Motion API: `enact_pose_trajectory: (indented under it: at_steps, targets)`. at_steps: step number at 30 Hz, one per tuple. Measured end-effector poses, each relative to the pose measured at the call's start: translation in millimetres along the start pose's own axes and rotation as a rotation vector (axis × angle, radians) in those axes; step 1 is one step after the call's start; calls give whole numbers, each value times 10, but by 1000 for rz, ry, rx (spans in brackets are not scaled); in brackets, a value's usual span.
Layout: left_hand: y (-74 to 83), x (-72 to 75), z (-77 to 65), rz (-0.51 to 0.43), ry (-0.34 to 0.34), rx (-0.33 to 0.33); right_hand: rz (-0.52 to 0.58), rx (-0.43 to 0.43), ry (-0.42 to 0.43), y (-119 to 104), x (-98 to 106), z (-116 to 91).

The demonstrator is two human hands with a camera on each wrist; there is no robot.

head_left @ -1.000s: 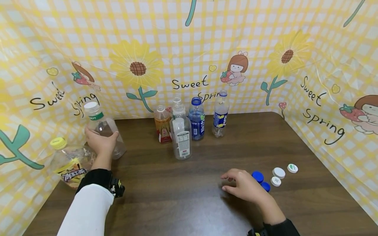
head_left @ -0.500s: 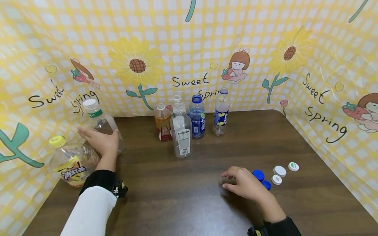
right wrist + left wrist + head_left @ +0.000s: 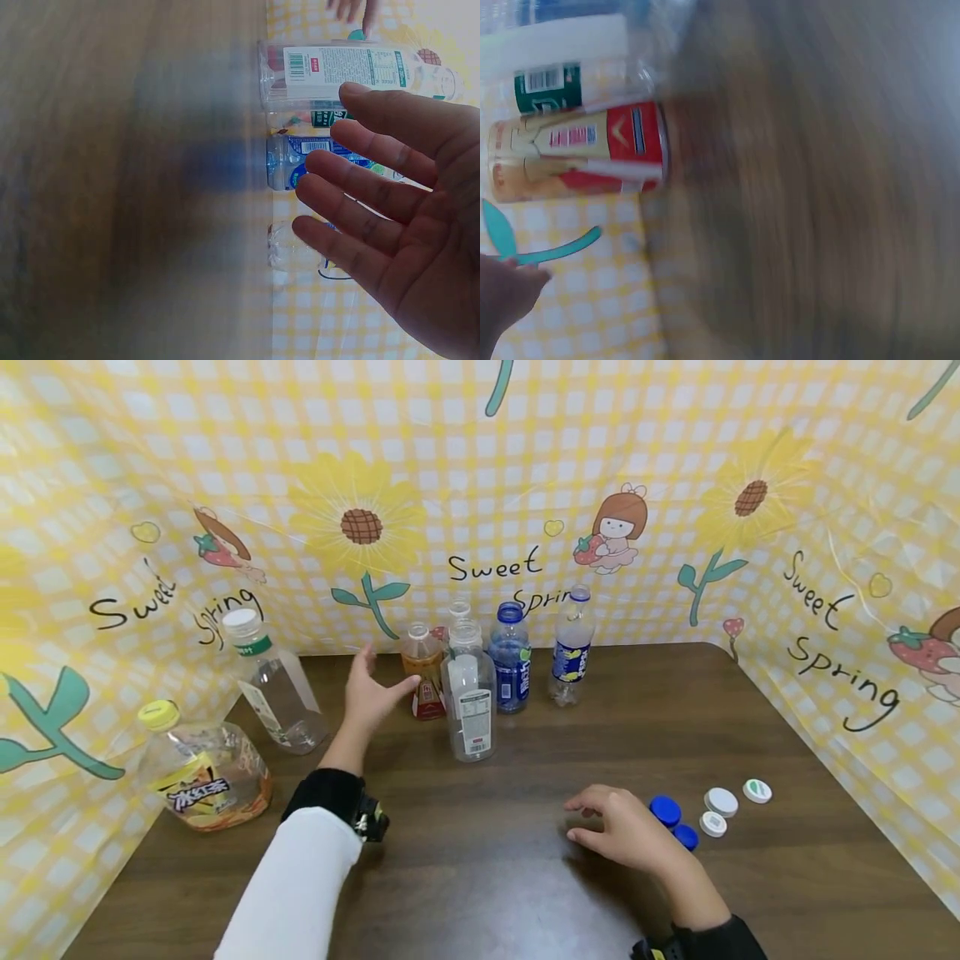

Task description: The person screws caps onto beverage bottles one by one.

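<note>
Head view: find orange-and-red bottle (image 3: 427, 683) upright on table (image 3: 480, 868), just right of left hand (image 3: 369, 698) on thumb side, far from right hand (image 3: 624, 828); left fingers wide, holding nothing, thumb contact unclear. Left wrist: see bottle's long axis lie crosswise in turned view. Right wrist: see fingers loosely spread, holding nothing.

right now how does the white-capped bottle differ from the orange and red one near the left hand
The white-capped bottle has its cap on; the orange and red bottle has a bare, open mouth. The white-capped bottle looks taller; the orange and red bottle looks shorter. The first has a mostly clear body, while colour wraps much of the second. Both stand on the table.
</note>
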State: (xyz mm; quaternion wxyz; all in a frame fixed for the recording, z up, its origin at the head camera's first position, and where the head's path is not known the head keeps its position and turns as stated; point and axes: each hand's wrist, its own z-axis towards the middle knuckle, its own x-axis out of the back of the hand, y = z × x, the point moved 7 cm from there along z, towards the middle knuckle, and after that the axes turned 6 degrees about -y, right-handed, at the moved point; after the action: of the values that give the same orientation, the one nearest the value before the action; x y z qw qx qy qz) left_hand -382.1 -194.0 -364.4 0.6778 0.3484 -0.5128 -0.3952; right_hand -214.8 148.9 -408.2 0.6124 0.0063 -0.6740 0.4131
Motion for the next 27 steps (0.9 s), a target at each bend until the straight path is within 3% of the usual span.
enact_pose_trajectory:
  at_steps: [3,5,9,12,18,27]
  targets:
    - [-109,-148,69,-143,-67,159,5,5,-9,9,-17,9]
    - [-128,-199,111,-172,-60,205,10,8,-9,16,-22,18]
    - [-47,-285,222,-111,-41,179,9,17,6,21,-16,36]
    - [28,-357,306,-72,-63,136,10,20,19,21,-12,36]
    - [76,-447,407,-136,-122,109,12,7,24,41,-12,12]
    - [70,-458,445,-108,-110,98,8,6,24,57,-7,20]
